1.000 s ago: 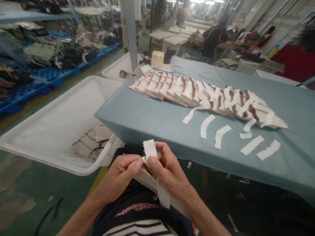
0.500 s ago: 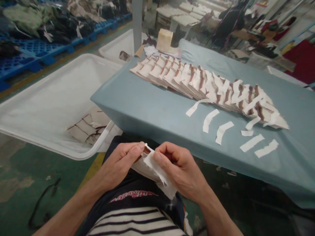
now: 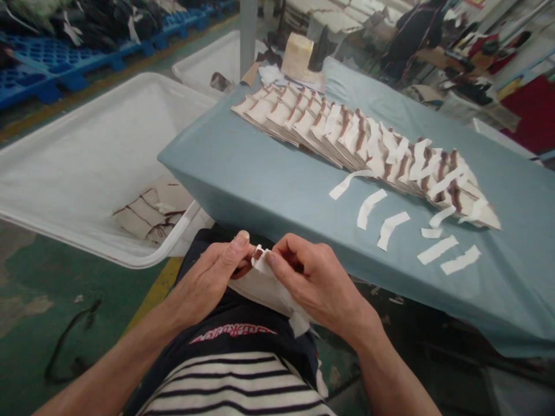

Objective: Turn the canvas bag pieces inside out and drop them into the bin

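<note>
The right hand's [image 3: 323, 283] thumb and finger pinch a white strip [image 3: 262, 264]. The left hand [image 3: 208, 277] is close by, with its thumb tip up and its other fingers bent at the end of a pale cloth piece [image 3: 260, 292]. I can't tell how tight the left fingers are. A bit of brown edge [image 3: 258, 253] peeks out between the two hands. The left thumb has just come up off it, and the white strip has moved in close around it. So the strip and the brown edge are now bunched together in one small spot.

The cloth piece lies over the lap, above dark clothes [image 3: 208, 346] with red letters. Past the hands is the table [image 3: 243, 179], with a blue cover. Loose white strips [image 3: 370, 208] lie on it, and behind them is a long row of pale pieces [image 3: 303, 118] with brown lines. A yellow block [image 3: 298, 55] sits at the far end. On the left, a big white tub [image 3: 108, 144] holds another pale piece [image 3: 151, 216].
</note>
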A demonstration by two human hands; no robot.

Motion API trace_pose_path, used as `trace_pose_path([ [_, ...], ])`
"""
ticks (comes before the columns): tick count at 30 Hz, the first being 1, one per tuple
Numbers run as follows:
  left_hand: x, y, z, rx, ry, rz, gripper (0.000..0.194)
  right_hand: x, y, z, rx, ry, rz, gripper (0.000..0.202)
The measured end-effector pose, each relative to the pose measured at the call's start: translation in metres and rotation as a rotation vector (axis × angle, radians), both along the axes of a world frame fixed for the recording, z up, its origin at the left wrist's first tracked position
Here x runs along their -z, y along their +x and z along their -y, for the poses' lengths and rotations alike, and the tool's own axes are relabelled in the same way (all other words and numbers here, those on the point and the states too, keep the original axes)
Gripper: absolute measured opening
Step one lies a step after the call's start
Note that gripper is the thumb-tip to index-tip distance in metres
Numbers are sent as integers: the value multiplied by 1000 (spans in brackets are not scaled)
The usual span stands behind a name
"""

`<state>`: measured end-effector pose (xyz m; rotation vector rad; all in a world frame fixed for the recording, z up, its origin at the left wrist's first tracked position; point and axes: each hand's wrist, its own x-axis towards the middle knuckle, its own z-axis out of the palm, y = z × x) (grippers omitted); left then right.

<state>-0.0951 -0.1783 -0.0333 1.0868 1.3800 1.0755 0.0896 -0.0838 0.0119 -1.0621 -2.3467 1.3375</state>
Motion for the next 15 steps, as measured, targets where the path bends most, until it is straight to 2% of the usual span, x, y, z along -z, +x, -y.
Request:
trace_pose_path([
  [6,4,-2,1,56,-57,89,79,1,-1,-1,-10,-21,-9,25],
  [15,-1,-13,4,136,31,-15,55,2,-1,2,5,-66,-30,25],
])
